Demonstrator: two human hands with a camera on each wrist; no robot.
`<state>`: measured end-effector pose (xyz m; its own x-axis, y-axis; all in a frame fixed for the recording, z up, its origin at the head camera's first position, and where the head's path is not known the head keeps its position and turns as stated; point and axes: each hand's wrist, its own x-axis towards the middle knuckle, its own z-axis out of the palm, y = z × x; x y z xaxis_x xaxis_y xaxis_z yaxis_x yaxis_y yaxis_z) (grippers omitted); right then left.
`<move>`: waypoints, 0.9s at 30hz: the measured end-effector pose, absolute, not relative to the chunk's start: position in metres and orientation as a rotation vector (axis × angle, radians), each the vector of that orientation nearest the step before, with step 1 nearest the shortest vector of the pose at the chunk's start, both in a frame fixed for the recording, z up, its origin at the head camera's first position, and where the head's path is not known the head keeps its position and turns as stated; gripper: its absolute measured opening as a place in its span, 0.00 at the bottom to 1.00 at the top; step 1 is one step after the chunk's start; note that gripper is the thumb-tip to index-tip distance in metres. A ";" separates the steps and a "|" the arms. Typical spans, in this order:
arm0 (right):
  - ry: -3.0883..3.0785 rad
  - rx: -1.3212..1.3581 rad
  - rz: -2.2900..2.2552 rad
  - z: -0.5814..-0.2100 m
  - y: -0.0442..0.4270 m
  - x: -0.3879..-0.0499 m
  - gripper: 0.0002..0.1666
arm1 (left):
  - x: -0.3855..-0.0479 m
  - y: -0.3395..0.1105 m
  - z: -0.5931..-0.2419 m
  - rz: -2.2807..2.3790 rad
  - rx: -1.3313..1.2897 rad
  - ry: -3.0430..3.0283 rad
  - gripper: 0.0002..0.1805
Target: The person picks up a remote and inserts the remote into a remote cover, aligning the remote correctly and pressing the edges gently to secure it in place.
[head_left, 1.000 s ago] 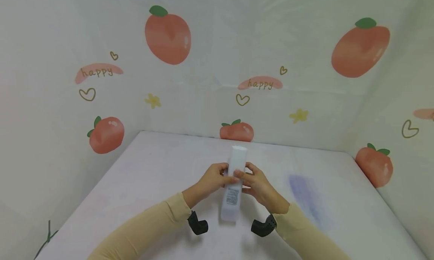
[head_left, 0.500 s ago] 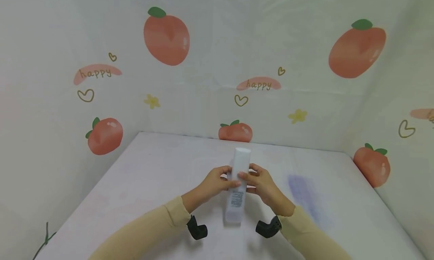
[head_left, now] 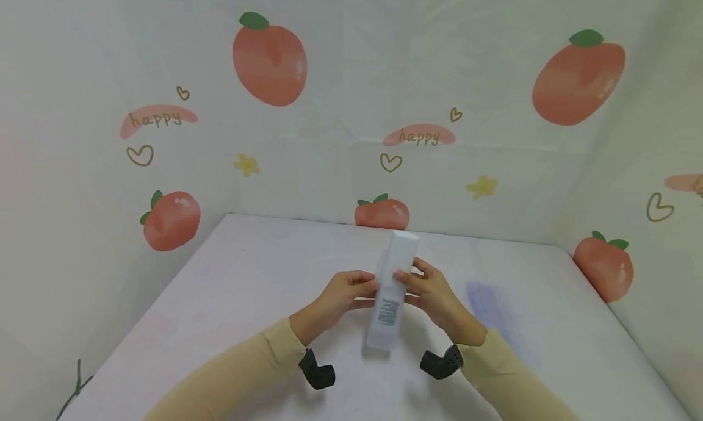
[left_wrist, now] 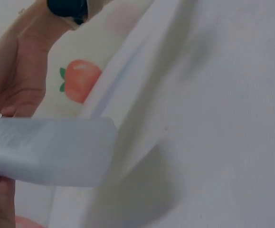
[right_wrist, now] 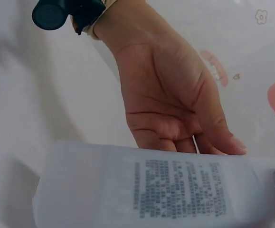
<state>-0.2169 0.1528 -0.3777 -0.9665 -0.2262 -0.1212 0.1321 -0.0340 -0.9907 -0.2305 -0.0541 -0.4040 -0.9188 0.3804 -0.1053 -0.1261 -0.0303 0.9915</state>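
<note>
A pale, flattish plastic bottle (head_left: 394,287) with small printed text low on its front is held up over the table, tilted with its top toward the right. My right hand (head_left: 439,296) grips its right side, thumb on the front and fingers behind. At the left edge my left hand (head_left: 340,299) holds it lightly, thumb at the rim of the side and fingertips hidden behind. The left wrist view shows the bottle's plain end (left_wrist: 71,152) and the right hand (left_wrist: 18,71). In the right wrist view the printed bottle (right_wrist: 175,190) lies across, with the left hand (right_wrist: 165,95) above it.
A white table (head_left: 247,250) extends under both hands, with a purple smudge (head_left: 489,311) to the right. A white curtain (head_left: 340,73) with printed fruit stands behind and at the sides. Black wrist cameras (head_left: 318,372) sit below each cuff.
The bottle has moved right and slightly up, and now leans to the right. My left thumb has slid from its front to its left edge; the right hand keeps its grip.
</note>
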 end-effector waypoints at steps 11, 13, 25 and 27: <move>2.061 -0.151 -1.998 -0.385 0.152 -0.214 0.33 | -0.214 -0.031 -0.409 2.200 0.031 1.851 0.03; 2.076 -0.181 -1.967 -0.386 0.152 -0.214 0.33 | -0.212 -0.028 -0.409 2.236 -0.008 1.821 0.03; 2.092 -0.221 -1.918 -0.385 0.149 -0.213 0.33 | -0.217 -0.021 -0.394 2.238 -0.262 1.745 0.03; 2.077 -0.212 -1.925 -0.385 0.147 -0.213 0.34 | -0.220 -0.020 -0.393 2.230 -0.296 1.739 0.03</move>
